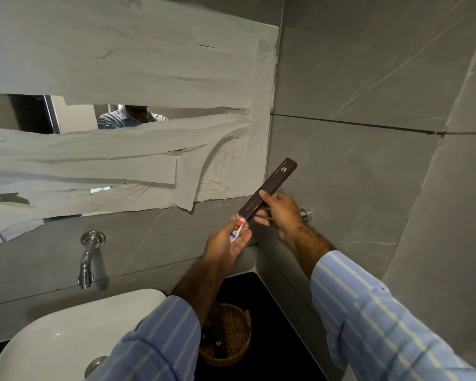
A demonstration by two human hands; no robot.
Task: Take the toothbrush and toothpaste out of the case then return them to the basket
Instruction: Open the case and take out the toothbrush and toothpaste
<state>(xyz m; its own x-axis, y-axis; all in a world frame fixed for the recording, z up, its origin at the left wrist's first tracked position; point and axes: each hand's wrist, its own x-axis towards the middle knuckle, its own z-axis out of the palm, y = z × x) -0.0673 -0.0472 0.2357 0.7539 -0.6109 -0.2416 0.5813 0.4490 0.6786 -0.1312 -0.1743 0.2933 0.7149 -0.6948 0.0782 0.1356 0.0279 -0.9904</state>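
Note:
My right hand (278, 210) grips a long dark brown case (270, 188), tilted with its open lower end pointing down-left. A small white toothpaste tube (238, 229) with a red cap and blue marking sticks out of that end and rests on the fingers of my left hand (227, 243), cupped just below the case. No toothbrush can be made out. A round wicker basket (228, 334) sits on the dark counter far below, partly hidden by my left forearm, with small dark items inside.
A white sink (66, 334) lies at the lower left under a chrome wall tap (90, 259). The mirror (74, 114) above is mostly covered with paper strips. Grey tiled walls meet in a corner behind my hands, with a chrome knob (305, 214) on the right wall.

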